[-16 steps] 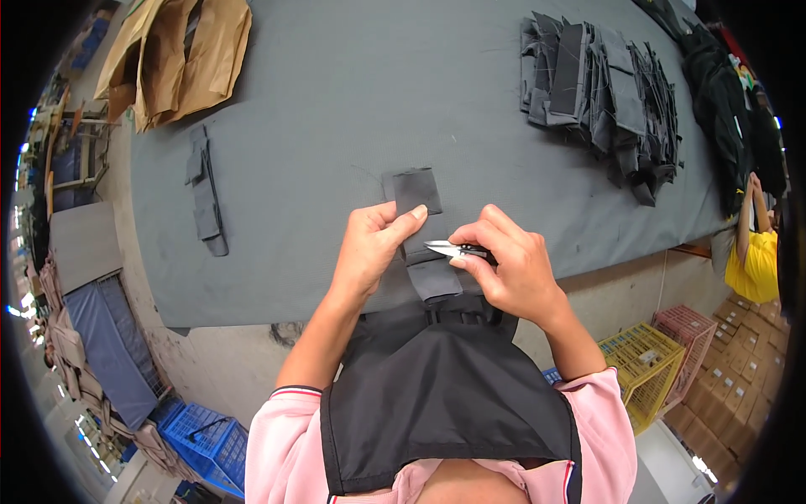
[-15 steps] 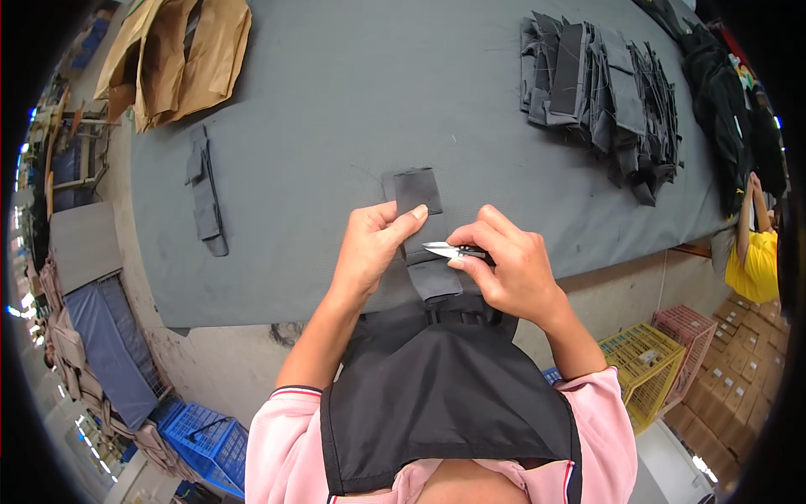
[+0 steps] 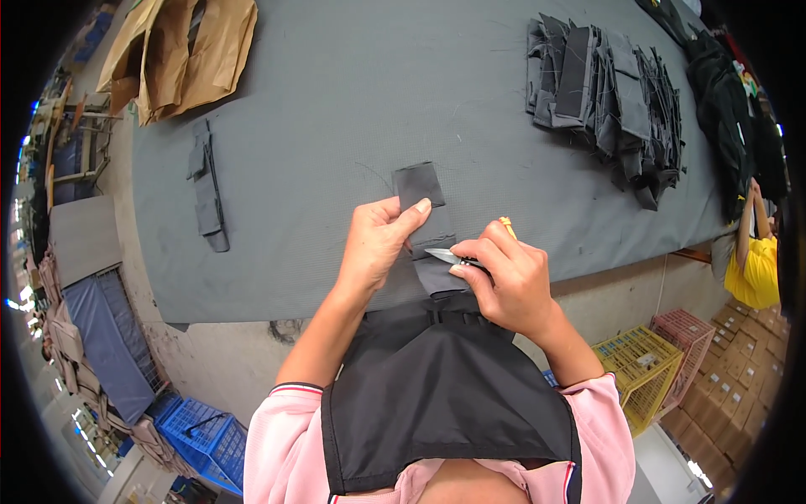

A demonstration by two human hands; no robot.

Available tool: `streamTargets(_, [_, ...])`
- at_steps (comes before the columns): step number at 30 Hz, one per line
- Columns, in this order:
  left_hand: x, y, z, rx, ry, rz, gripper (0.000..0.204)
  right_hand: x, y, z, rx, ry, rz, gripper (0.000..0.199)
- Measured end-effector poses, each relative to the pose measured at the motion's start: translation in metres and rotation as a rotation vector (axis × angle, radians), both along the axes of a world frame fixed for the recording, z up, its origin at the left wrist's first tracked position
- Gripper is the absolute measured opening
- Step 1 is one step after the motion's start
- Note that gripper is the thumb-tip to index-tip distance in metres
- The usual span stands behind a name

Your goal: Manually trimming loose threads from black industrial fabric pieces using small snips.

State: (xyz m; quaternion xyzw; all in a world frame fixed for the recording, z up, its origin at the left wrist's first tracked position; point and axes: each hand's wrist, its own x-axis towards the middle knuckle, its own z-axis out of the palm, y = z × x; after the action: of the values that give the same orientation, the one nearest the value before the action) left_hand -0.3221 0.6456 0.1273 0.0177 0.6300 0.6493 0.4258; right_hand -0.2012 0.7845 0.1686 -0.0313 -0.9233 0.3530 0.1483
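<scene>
A dark grey strip of sewn fabric [image 3: 419, 185] with folded flaps lies over the near part of the cloth-covered table, its lower end by my black apron. My left hand [image 3: 375, 241] pinches it, thumb on top just below the upper flap. Closed around a pair of small thread snips [image 3: 453, 257] is my right hand [image 3: 509, 275]. The snips' pointed blades lie over the lower flap's edge and look closed together. A bit of yellow [image 3: 507, 225] shows behind the right index finger. Loose threads stick out left of the strip's upper end.
Similar grey pieces [image 3: 604, 105] are heaped at the far right of the table [image 3: 319, 160]. One more piece [image 3: 208, 189] lies at the left, below a brown paper bag [image 3: 189, 63]. Blue, yellow and pink crates stand on the floor. A person in yellow [image 3: 753, 269] is at the far right.
The snips' blades, apart before, now look closed. My right hand has turned slightly, and the yellow bit behind its fingers has come into view. The strip has shifted slightly right.
</scene>
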Motion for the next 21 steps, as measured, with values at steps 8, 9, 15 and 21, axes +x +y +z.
streamTargets(8, [0.004,0.001,0.0,0.025,-0.024,0.053,0.021,0.001,-0.004,-0.007,0.059,0.001,-0.03,0.017])
streamTargets(9, [0.004,0.001,-0.002,0.038,-0.034,0.057,0.021,0.001,-0.004,-0.01,0.043,0.021,-0.03,0.017])
streamTargets(15, [0.004,0.0,-0.002,0.041,-0.054,0.043,0.022,0.001,-0.003,-0.011,-0.049,-0.039,-0.033,0.018])
streamTargets(21, [0.006,0.0,-0.003,0.066,-0.117,0.041,0.022,-0.001,-0.005,-0.012,-0.081,-0.028,-0.011,0.019])
